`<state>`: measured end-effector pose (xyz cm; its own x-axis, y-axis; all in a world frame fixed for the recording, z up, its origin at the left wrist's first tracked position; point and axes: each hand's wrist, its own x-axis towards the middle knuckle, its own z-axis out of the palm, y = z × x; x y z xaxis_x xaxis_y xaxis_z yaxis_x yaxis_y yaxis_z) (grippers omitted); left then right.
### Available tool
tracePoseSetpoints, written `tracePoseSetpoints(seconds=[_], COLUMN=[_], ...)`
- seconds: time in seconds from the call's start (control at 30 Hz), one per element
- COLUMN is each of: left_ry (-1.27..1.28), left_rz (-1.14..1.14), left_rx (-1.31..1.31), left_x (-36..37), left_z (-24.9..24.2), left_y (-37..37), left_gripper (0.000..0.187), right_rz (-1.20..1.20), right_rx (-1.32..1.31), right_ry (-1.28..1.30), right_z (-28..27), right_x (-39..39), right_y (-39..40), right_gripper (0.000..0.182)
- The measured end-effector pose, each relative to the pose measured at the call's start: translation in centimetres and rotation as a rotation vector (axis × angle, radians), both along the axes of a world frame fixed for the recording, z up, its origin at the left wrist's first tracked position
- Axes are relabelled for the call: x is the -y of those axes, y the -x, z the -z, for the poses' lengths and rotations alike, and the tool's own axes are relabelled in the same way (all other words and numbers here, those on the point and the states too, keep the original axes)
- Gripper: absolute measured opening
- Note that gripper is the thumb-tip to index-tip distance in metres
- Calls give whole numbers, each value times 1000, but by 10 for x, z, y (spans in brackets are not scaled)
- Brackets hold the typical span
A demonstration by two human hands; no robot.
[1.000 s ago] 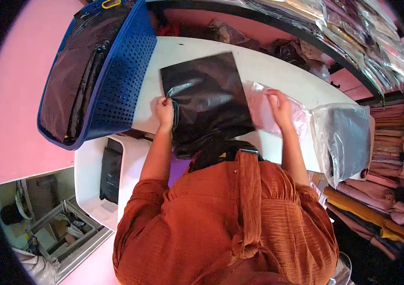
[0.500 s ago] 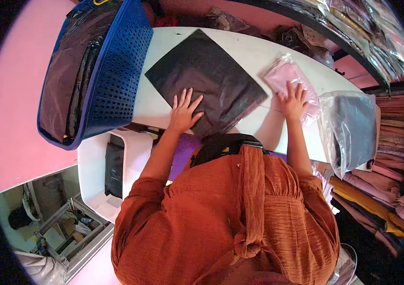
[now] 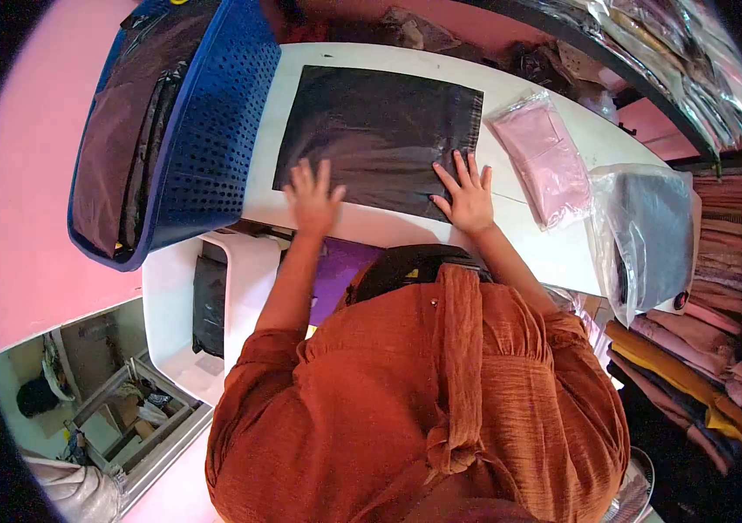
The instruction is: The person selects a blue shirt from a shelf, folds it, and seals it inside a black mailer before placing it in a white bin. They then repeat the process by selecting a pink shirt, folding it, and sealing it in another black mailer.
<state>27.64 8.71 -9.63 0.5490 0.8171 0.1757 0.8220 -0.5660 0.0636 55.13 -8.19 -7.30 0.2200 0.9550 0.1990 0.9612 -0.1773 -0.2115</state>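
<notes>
two-handed pose, fingers spread

read all positions from a clock face centred on the black plastic bag [image 3: 380, 131], with 12 o'clock at the far side of the white table [image 3: 528, 248]. the bag lies flat on the table in front of your torso, wider than it is deep, with a crinkled band along its 3 o'clock edge.

your left hand [image 3: 313, 205] is at 7 o'clock, palm down, at the near corner of the bag. its fingers fan toward 12 and its thumb toward 1. the hand is blurred; you cannot tell whether it presses the plastic. your left forearm runs nearly straight toward 12.

your right hand [image 3: 469, 202] is at 4 o'clock, palm down and spread, lying across the edge of the bag. the index finger and thumb extend over the plastic; the little finger is outside the edge. your right forearm slants inward, toward 10 to 11. both rust-coloured sleeves [image 3: 258, 370] end near the elbow.

a pink packet [image 3: 550, 157] lies at 3 o'clock, just beside the bag. a grey-blue packet [image 3: 654, 231] lies beyond it, between 3 and 4. a blue basket [image 3: 214, 131] stands at 9, and a white bin [image 3: 249, 292] at 7.
</notes>
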Motion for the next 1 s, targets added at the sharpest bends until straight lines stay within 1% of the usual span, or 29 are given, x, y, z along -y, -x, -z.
tracePoseSetpoints(seconds=[0.07,0.1,0.17,0.2,0.27,0.33,0.4,0.43,0.47,0.53,0.57,0.6,0.67,0.7,0.73,0.8,0.83,0.87,0.93,0.97,1.0], left_ry=[25,27,-187,-187,-3,44,42,46,48,67,65,82,99,119,141,146,146,148,130,135,125], left_rz=[-265,-261,-236,-239,3,30,40,26,23,27,29,19,15,6,-2,7,8,10,11,9,13], left_rx=[-45,-46,25,24,46,62,64,64,68,67,66,46,24,22,20,24,33,35,30,33,41], left_x=[-9,-12,-17,-16,-5,3,11,11,10,10,9,9,9,9,10,11,10,9,9,9,9], left_z=[-7,-5,1,-5,-23,-19,-13,-13,-12,-14,-16,-17,-21,-22,-22,-23,-22,-22,-21,-20,-19], left_y=[25,29,33,27,1,-15,-23,-24,-25,-24,-25,-25,-26,-26,-26,-26,-26,-26,-25,-25,-24], left_gripper=[64,64,65,65,64,64,64,62,62,62,62,62,62,62,63,63,63,63,63,63,63], right_rz=[8,4,7,9,-2,-10,104,129,127,128,43,-70,-246,-303,-296,-209,-131,-129,-6,83,104], right_rx=[3,5,3,1,-23,-40,-431,-511,-507,-425,-338,-328,-243,-141,-142,-85,-136,-134,-417,-360,-302], right_ry=[4,10,4,-5,4,12,-87,-252,-250,-345,-287,-268,-92,-16,-15,54,36,39,-323,-322,-341], right_z=[0,1,2,2,-1,0,3,0,-2,-29,-35,-34,-33,-24,-17,-7,-5,-5,-21,-45,-38], right_x=[-1,0,1,0,1,0,-7,-13,-17,-31,-38,-43,-52,-55,-57,-61,-64,-65,-58,-47,-33], right_y=[-1,0,0,0,0,-5,-11,-17,-21,-16,-13,-8,5,7,3,-9,-16,-29,-62,-77,-110], right_gripper=[61,61,61,61,57,54,48,45,45,47,47,51,56,60,60,59,53,53,44,39,41])
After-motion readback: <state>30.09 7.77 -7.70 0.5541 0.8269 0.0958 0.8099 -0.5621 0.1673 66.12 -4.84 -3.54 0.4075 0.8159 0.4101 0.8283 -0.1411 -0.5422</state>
